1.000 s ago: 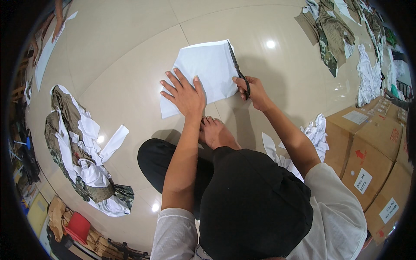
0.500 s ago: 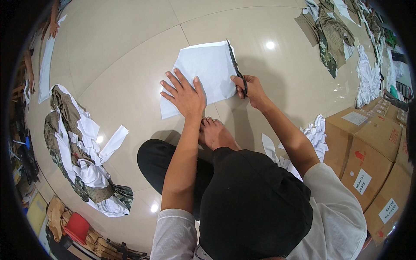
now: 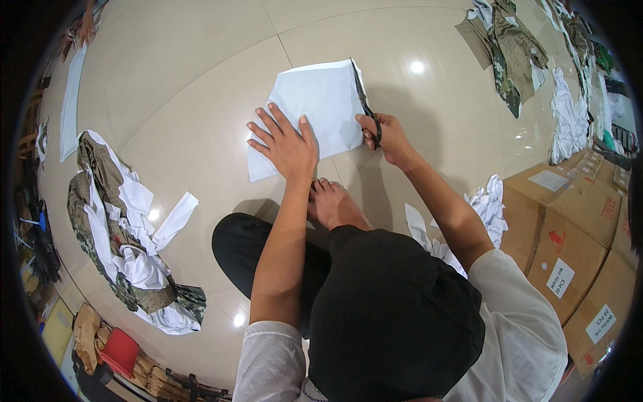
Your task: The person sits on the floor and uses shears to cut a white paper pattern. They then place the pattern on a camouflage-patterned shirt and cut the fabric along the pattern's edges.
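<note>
A white sheet (image 3: 321, 100), paper or cloth I cannot tell, lies flat on the tiled floor in front of me. My left hand (image 3: 291, 149) presses on its lower left part, palm down with the fingers spread. At the sheet's right edge, my right hand (image 3: 387, 137) grips black-handled scissors (image 3: 362, 90). Their blades point away from me along that edge and look nearly closed. Just below the sheet, beside my left wrist, is my bare foot (image 3: 335, 204).
Camouflage and white cloth (image 3: 130, 248) lies heaped at left, with more camouflage pieces (image 3: 512, 57) at far right. White scraps (image 3: 489, 208) sit beside cardboard boxes (image 3: 569, 248) on the right. Another person's hand (image 3: 86, 30) is near a long white strip (image 3: 71, 104) at upper left.
Both my hands and the scissors stay almost in place. At the far left, the other person's upper hand has shifted away, and a lower hand seen earlier has gone from view.
</note>
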{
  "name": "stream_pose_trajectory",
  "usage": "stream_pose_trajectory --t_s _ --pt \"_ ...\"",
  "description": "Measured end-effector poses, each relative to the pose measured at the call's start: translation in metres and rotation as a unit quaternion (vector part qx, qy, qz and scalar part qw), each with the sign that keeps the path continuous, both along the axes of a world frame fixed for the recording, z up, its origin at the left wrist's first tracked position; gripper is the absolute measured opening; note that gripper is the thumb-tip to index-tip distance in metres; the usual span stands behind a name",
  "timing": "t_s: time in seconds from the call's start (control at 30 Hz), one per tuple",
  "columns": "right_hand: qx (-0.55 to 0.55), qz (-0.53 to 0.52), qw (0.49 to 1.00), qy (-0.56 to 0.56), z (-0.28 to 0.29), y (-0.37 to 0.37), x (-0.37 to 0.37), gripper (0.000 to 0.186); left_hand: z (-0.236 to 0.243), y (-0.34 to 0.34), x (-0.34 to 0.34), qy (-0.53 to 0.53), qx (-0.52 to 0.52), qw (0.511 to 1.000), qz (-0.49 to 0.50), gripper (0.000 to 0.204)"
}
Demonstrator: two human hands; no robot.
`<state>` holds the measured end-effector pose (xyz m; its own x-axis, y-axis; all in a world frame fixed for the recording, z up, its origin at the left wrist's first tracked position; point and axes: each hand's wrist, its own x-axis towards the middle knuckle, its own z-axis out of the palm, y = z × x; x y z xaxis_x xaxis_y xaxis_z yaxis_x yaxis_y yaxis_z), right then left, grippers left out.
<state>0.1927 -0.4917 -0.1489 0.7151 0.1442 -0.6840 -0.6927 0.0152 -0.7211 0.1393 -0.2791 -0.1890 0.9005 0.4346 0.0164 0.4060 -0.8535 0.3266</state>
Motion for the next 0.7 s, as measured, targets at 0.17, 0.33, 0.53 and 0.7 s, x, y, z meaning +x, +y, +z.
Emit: stream_pose_trajectory --t_s 0.17,0.33,0.53,0.7 --pt "-0.01 0.007 1.0 -0.01 -0.003 -0.002 -0.001 0.034 0.0 0.0 0.0 0.0 0.004 1.0 -0.001 0.077" --pt "-0.045 0.0 0.999 0.0 0.002 -0.021 -0.011 0.035 -0.002 0.0 -0.001 -0.007 0.003 1.0 -0.01 0.077" --pt "-0.188 -0.065 0.98 0.018 0.002 -0.098 -0.086 0.037 -0.013 0.039 0.006 -0.007 0.04 0.994 -0.103 0.079" --pt "-0.275 -0.176 0.944 0.042 0.0 -0.18 -0.194 0.031 -0.009 0.098 0.045 0.005 0.054 0.954 -0.293 0.077"
